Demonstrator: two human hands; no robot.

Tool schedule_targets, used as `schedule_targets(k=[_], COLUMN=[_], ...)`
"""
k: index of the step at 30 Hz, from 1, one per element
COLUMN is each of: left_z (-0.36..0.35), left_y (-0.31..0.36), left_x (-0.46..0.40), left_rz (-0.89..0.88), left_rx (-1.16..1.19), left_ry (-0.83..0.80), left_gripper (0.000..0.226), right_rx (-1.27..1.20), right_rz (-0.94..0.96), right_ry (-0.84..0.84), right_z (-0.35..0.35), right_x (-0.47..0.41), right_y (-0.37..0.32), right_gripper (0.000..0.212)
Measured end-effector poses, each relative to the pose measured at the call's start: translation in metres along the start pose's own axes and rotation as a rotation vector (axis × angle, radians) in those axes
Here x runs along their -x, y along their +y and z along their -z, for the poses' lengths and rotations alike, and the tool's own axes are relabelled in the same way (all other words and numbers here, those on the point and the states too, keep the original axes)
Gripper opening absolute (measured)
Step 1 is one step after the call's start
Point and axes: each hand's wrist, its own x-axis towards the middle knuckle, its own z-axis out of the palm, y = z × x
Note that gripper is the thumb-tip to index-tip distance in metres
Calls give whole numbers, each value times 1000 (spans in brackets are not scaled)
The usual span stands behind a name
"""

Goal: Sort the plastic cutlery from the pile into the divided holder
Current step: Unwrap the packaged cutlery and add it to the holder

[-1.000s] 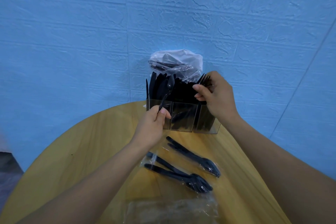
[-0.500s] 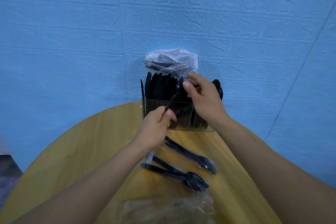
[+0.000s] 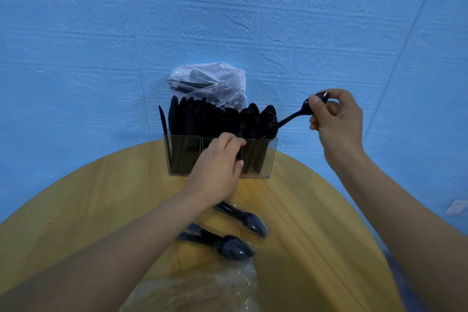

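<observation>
Head view: the right hand (image 3: pixel 336 119) is raised to the right of the holder (image 3: pixel 220 154) and pinches the bowl end of a black spoon (image 3: pixel 295 115) between thumb and curled fingers. The spoon slants down and to the left, its handle tip reaching in among the spoons standing in the holder's right compartment. Whether the tip rests on the bottom cannot be told.

The left hand (image 3: pixel 217 162) is at the holder's near wall, in front of the middle and right compartments, with fingers curled against the clear plastic near the rim. Whether it grips the wall or just touches it cannot be told.

The holder is clear, with three compartments, and stands at the far edge of the round wooden table (image 3: pixel 101 197), close to the blue wall (image 3: pixel 101 33). Its left compartment holds upright knives (image 3: pixel 177 119), the middle one forks (image 3: pixel 222 119), though these are dark and hard to make out, and the right one spoons.

Behind the holder, a clear bag (image 3: pixel 210 83) with more black cutlery inside leans against the wall.

On the table near the person, below the left wrist, lie two wrapped bundles (image 3: pixel 238 233) of black cutlery in clear film, one just beyond the other, heads pointing right. Nearer still, at the bottom edge, lies crumpled clear wrap (image 3: pixel 197 289).
</observation>
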Motion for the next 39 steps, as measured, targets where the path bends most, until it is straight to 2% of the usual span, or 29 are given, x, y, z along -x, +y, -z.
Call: schedule_targets(k=[7,11,17,23,27,30,33,39], left_z=[-16,-15,-11,-3,11,25,37,53], left_y=[0,-1,-6,-8,-4,-1,0,-7], left_x=[-13,-13,-14,-15,-4,14,38,92], left_rz=[-66,-90,-119,-97,-60,-37,-8,103], left_rx=[-279,-273,-259,-225,-170,-131,-103,49], left_ry=[-39,-11,-44,-161,-208,-181,-182,-147], left_gripper=[56,55,56,62,59,52,45,29], right_rx=[185,308,556,769,772,746,701,737], right_rz=[169,205,302,262,207,131,44,-93], right_ry=[-17,-83,-188,-221,-242,-264,-351,-591], right_z=[-10,-26,-41,-39,-35,-35,-38,-52], right_x=[4,10,21,16,29,55,90,155], right_y=[13,27,52,44,32,27,18,6], right_gripper=[16,26,22,24,37,21,13,19])
